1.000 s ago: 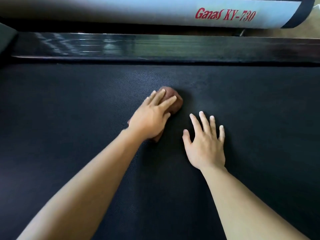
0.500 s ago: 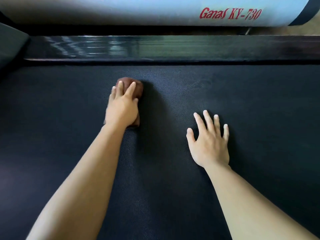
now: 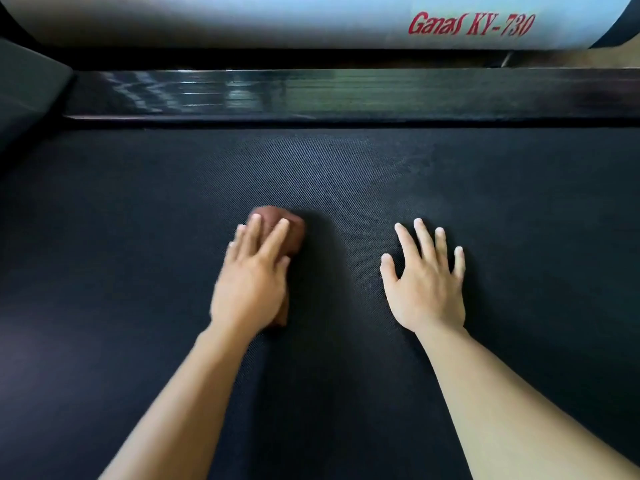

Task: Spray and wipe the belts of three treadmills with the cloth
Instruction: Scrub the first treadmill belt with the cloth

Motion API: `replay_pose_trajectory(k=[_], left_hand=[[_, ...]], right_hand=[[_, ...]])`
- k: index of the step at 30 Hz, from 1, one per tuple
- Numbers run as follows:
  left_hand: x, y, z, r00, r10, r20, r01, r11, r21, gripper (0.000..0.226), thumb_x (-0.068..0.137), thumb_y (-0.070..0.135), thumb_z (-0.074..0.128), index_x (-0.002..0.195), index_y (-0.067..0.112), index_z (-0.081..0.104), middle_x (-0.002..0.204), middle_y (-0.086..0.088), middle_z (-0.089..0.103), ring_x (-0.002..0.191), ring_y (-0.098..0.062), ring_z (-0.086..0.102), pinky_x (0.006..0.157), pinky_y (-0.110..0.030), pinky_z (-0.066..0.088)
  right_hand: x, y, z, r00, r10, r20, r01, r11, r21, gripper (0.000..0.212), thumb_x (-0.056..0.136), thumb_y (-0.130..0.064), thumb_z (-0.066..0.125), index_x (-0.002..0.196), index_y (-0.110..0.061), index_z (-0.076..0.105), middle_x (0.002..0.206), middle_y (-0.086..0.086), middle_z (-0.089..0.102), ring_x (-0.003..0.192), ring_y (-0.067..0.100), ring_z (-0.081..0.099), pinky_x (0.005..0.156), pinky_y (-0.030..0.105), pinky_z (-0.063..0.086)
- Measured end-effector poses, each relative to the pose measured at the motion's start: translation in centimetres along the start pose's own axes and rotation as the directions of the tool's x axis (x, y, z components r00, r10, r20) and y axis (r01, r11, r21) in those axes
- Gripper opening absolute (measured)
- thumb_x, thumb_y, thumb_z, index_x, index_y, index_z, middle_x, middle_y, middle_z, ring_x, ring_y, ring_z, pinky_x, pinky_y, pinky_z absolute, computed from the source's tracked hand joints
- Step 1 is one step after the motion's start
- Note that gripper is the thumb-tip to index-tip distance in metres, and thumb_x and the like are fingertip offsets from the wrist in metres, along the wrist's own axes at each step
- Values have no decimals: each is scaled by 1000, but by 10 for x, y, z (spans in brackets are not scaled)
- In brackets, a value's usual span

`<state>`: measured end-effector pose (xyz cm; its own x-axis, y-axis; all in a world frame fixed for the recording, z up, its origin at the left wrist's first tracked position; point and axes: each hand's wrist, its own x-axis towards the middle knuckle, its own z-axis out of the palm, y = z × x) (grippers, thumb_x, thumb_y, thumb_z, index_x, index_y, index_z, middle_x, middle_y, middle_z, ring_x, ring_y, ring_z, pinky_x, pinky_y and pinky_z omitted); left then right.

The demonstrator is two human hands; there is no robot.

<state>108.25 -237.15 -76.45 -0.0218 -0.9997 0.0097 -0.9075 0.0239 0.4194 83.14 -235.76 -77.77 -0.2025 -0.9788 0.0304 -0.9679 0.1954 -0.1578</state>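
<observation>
Now left hand [image 3: 251, 282] presses cloth [image 3: 293, 233]; right hand [image 3: 426, 289] splayed on belt [image 3: 346, 174].

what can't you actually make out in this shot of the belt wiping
Head view only.
1. Cloth: mostly under the left hand; its size and fold are hidden.
2. Left hand: motion-blurred, so its finger edges are soft.
3. Belt: cut off by left, right and bottom edges; wet patches unreadable on the dark weave.
4. Pale labelled part: cut by the top edge; what it belongs to is unclear.
</observation>
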Motion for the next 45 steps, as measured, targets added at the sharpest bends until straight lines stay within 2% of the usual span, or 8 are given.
replay_pose_trajectory(k=[6,12,18,24,29,35,39,45], left_hand=[[65,-6,-11,981,-191,-37,192,981,16,55,103,33,44,155,39,26,168,0,6,153,-28,5,120,-47,21],[77,69,27,999,35,14,-36,995,96,57,102,31,44,157,29,25,166,-14,8,152,-39,8,124,-41,10],[-3,76,35,978,202,54,-203,979,19,55,101,32,51,153,32,34,164,-8,22,151,-36,17,123,-44,20],[-3,-3,-2,998,-65,-5,65,998,-6,56,100,29,52,153,34,34,166,-7,18,152,-35,15,123,-42,16],[55,-3,-11,975,-223,-27,223,975,7,55,104,33,43,155,38,25,168,-1,6,154,-29,4,121,-47,18],[68,63,26,1000,17,3,-18,997,79,59,100,30,48,156,28,29,166,-16,12,151,-41,12,123,-43,14],[23,89,43,985,170,36,-172,984,52,57,101,32,48,155,30,31,165,-13,17,151,-39,15,122,-44,18],[-10,35,16,999,31,30,-31,999,11,58,102,32,49,155,35,28,166,-7,14,152,-34,12,124,-43,15]], right_hand=[[-1,0,0,1000,-1,-2,1,1000,16,59,98,-53,32,154,-34,26,164,-4,17,152,26,11,121,54,8],[0,-1,-3,999,15,38,-16,1000,16,59,98,-53,30,154,-36,21,165,-6,11,153,23,3,122,51,3],[0,0,-4,999,4,33,-5,1000,12,60,97,-52,32,154,-34,23,165,-5,13,153,24,5,122,51,4],[0,0,-1,1000,1,6,-1,1000,8,59,98,-53,31,154,-33,27,164,-4,18,152,26,11,121,53,9],[0,0,-1,1000,6,8,-6,1000,8,60,98,-54,31,154,-34,26,164,-5,16,152,25,10,121,53,7],[0,-1,-3,999,18,37,-18,1000,7,59,98,-53,31,154,-36,22,165,-7,11,153,23,4,122,51,3],[0,-1,-4,999,18,44,-18,1000,10,60,98,-52,34,155,-36,22,165,-7,11,153,22,3,122,51,3],[-1,-1,-2,1000,3,14,-3,1000,7,59,98,-53,32,154,-34,25,165,-5,15,152,24,8,122,52,5]])
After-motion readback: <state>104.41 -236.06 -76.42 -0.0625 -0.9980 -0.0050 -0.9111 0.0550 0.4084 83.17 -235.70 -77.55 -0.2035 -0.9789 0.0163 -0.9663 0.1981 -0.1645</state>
